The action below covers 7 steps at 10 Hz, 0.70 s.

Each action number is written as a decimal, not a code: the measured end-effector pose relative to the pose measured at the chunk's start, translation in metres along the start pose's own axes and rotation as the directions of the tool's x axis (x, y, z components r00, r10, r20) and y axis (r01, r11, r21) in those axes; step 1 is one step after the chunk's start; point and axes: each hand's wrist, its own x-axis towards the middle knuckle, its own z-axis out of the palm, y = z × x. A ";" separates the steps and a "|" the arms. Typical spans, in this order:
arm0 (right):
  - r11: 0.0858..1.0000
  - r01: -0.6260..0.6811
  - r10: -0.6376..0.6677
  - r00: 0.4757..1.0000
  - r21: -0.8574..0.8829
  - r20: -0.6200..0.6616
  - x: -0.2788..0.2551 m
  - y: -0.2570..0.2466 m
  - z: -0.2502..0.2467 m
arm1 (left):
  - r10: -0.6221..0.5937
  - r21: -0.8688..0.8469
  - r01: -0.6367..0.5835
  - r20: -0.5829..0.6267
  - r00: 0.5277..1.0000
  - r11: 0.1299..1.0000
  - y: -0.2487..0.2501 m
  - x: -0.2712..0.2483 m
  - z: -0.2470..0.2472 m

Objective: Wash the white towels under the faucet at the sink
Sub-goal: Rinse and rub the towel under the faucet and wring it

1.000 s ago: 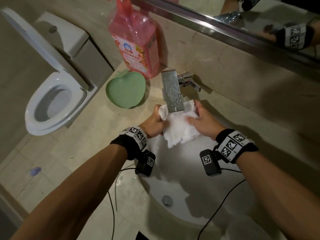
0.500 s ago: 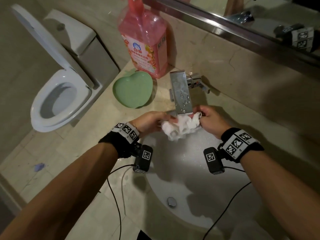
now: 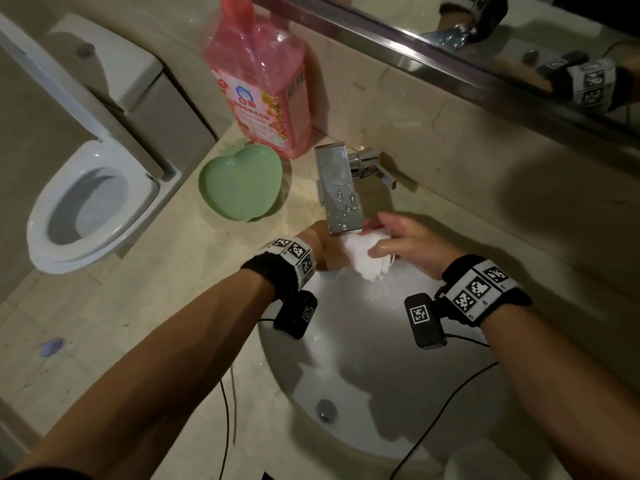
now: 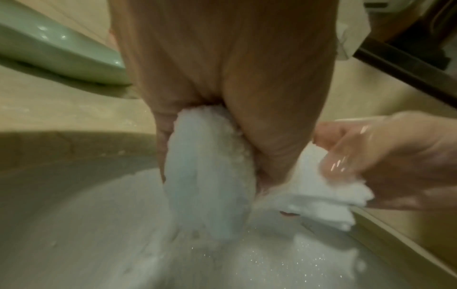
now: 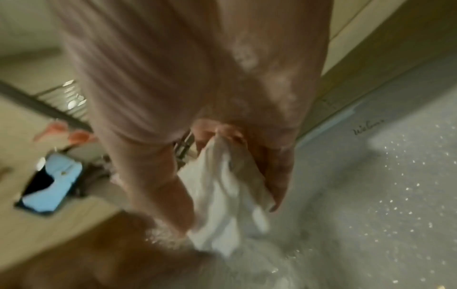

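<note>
A wet white towel (image 3: 363, 254) is bunched up just below the flat chrome faucet (image 3: 339, 192), over the white sink (image 3: 381, 393). My left hand (image 3: 325, 251) grips its left part, fingers curled round the cloth, as the left wrist view shows with the towel (image 4: 210, 185) bulging from the fist (image 4: 222, 97). My right hand (image 3: 405, 244) pinches the towel's right end; in the right wrist view the cloth (image 5: 222, 195) hangs from the curled fingers (image 5: 222, 135). Water drops speckle the basin.
A pink detergent bottle (image 3: 259, 81) stands behind a green heart-shaped dish (image 3: 239, 185) on the beige counter (image 3: 156, 306), left of the faucet. An open toilet (image 3: 86, 202) is at far left. A mirror (image 3: 519, 46) runs along the back wall. Camera cables trail over the sink's front rim.
The towel went from spread between both hands to a tight bunch. My hands have come closer together under the spout, and the right hand now lies over the cloth.
</note>
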 end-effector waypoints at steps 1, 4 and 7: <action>0.940 -0.106 0.067 0.989 -0.323 -0.130 0.007 0.003 0.007 | 0.181 -0.066 -0.184 -0.040 0.983 0.981 0.017 -0.019 -0.013; 0.771 0.054 -0.279 0.924 -0.634 -0.260 0.028 -0.005 0.052 | 0.132 -0.019 -0.130 0.145 0.981 0.991 -0.009 -0.039 -0.036; 0.988 0.066 -0.064 0.998 -0.143 0.014 0.031 -0.021 0.052 | 0.327 0.163 -0.298 -0.189 0.926 0.940 -0.025 -0.054 -0.040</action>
